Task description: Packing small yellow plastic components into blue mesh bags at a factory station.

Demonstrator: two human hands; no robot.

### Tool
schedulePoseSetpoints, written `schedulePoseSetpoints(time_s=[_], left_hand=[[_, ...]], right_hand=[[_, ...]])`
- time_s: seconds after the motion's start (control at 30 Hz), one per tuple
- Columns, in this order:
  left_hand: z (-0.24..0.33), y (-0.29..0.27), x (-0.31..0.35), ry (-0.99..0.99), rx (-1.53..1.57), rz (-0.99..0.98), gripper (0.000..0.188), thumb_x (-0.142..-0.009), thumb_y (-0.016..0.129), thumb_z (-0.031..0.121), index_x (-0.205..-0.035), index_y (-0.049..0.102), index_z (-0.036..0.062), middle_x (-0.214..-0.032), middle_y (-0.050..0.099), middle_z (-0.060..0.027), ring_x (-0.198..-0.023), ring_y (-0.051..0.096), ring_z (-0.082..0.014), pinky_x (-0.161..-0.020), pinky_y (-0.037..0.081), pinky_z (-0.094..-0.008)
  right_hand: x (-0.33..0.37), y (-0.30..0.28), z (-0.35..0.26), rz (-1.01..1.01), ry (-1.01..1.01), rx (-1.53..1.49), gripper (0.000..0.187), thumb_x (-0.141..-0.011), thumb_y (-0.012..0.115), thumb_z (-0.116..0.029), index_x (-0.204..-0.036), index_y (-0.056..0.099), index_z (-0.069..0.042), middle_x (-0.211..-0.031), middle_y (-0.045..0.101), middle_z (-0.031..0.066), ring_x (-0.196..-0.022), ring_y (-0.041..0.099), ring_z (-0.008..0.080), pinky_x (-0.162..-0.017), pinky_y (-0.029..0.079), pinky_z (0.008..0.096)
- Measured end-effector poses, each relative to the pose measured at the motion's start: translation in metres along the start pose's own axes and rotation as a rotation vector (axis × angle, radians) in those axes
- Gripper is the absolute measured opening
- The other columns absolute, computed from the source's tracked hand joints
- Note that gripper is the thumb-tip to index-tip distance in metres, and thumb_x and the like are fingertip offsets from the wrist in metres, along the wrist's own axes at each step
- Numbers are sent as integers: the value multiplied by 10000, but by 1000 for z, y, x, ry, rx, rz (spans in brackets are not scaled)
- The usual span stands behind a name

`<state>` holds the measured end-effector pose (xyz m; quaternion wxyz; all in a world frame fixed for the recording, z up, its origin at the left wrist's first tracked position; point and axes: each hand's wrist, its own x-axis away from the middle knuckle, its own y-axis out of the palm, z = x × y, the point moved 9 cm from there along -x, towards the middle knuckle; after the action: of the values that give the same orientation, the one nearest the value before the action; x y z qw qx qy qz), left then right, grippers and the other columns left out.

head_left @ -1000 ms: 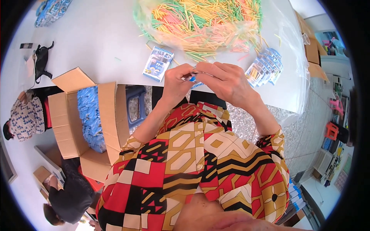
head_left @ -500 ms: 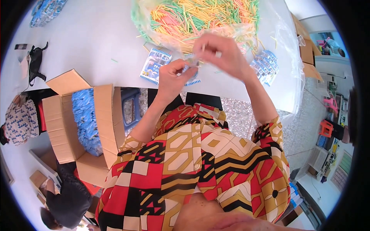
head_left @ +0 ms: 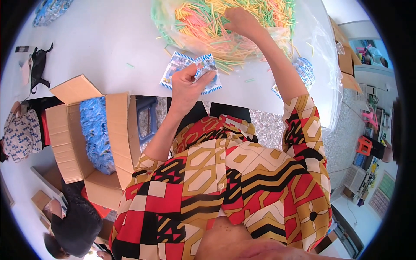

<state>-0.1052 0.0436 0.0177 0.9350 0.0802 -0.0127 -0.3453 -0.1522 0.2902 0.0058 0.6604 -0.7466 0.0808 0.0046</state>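
My left hand (head_left: 187, 89) grips a small blue-and-white plastic packet (head_left: 205, 63) near the table's front edge, thumb and fingers pressed together. Under and beside it lies a flat stack of like packets (head_left: 173, 71). Farther out, my right hand (head_left: 245, 21) reaches over a heap of thin sticks (head_left: 203, 19) in yellow, green and pink, like short straws. Its fingers are curled down at the heap, and their tips are partly hidden. A clear plastic bag (head_left: 260, 45) spreads open around the heap. Beneath my right forearm more blue-and-white packets (head_left: 304, 71) lie on the table.
Left of my lap stands an open cardboard box (head_left: 65, 143) filled with blue packets (head_left: 96, 134). A blue plastic stool (head_left: 147, 117) is beside it. Stray sticks (head_left: 130, 65) and a black strapped item (head_left: 40, 69) lie on the white table (head_left: 99, 47). Two other people sit at the left.
My right hand has moved away from the left hand, up and forward to the heap of sticks. My left hand has shifted slightly left; the packet in it now stands up in plain view.
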Motion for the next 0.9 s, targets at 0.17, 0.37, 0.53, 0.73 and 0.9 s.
schedulePoseSetpoints(time_s=[0.17, 0.37, 0.53, 0.73, 0.9], left_hand=[[-9, -3, 1, 3, -62, -14, 168, -790, 705, 72, -700, 583, 0, -613, 450, 79, -584, 350, -5, -475, 298, -215], [-6, 3, 1, -24, -30, -34, 165, -785, 711, 78, -708, 590, -4, -618, 462, 78, -592, 358, -3, -483, 303, -214], [-6, 0, 3, -47, -19, -38, 133, -786, 713, 77, -735, 616, 1, -625, 486, 78, -597, 375, 1, -488, 313, -210], [-3, 3, 3, -12, -28, -56, 81, -798, 698, 64, -786, 648, 1, -651, 553, 56, -603, 416, -1, -501, 343, -204], [-1, 1, 5, -21, -31, -54, 64, -804, 686, 55, -837, 666, 4, -679, 592, 44, -614, 447, -7, -522, 368, -194]], right_hand=[[-5, 6, -23, -145, 140, 214, 313, -784, 617, -166, -1046, 552, -8, -935, 609, 167, -915, 599, 287, -806, 494, 400], [-3, -8, -24, 98, 171, 89, 140, -719, 531, -78, -801, 580, 24, -787, 610, 260, -752, 620, 414, -642, 498, 476], [6, -34, -47, 99, 201, -78, 185, -759, 506, -104, -861, 575, 35, -822, 612, 265, -801, 616, 416, -698, 486, 490], [4, 0, -15, 8, 328, -57, 247, -785, 521, -169, -910, 570, 38, -913, 609, 274, -869, 603, 418, -756, 470, 488], [13, -12, -19, 55, 291, -107, 274, -796, 547, -206, -924, 559, 36, -927, 607, 268, -895, 588, 413, -782, 455, 492]])
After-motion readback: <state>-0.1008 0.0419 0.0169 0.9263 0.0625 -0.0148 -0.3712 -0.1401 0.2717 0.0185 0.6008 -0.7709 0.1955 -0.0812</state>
